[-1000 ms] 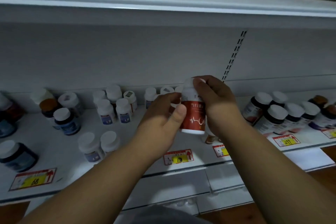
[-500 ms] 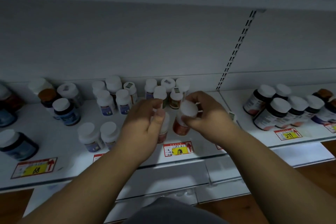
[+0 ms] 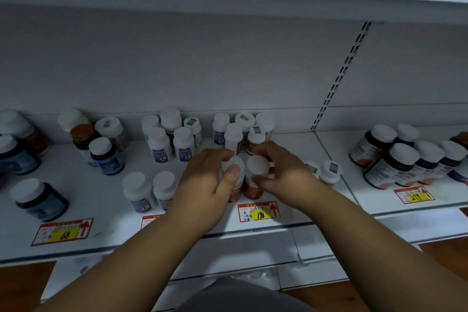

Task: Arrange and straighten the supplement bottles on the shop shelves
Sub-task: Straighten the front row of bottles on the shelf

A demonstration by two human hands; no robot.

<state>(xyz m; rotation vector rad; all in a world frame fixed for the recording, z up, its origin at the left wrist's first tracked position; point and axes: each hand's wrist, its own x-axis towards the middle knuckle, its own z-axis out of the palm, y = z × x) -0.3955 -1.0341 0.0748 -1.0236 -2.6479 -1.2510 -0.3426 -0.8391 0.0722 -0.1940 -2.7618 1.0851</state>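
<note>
**Two red bottles held side by side at the shelf's front edge**

I have my left hand [image 3: 202, 185] curled around the left red-labelled bottle [image 3: 234, 185], thumb lying across its white cap. My right hand [image 3: 283, 177] grips the right red-labelled bottle [image 3: 255, 180] by its cap and shoulder. Both bottles stand upright, touching each other, near the front edge of the shelf [image 3: 101, 210], just behind the price tag [image 3: 258, 213] reading "198" in black on yellow with a red arrow. Toward the left front corner another tag [image 3: 63, 233] reads "68"; on the right section a tag [image 3: 415, 195] reads "219" or similar. I cannot read the bottle labels.
</note>
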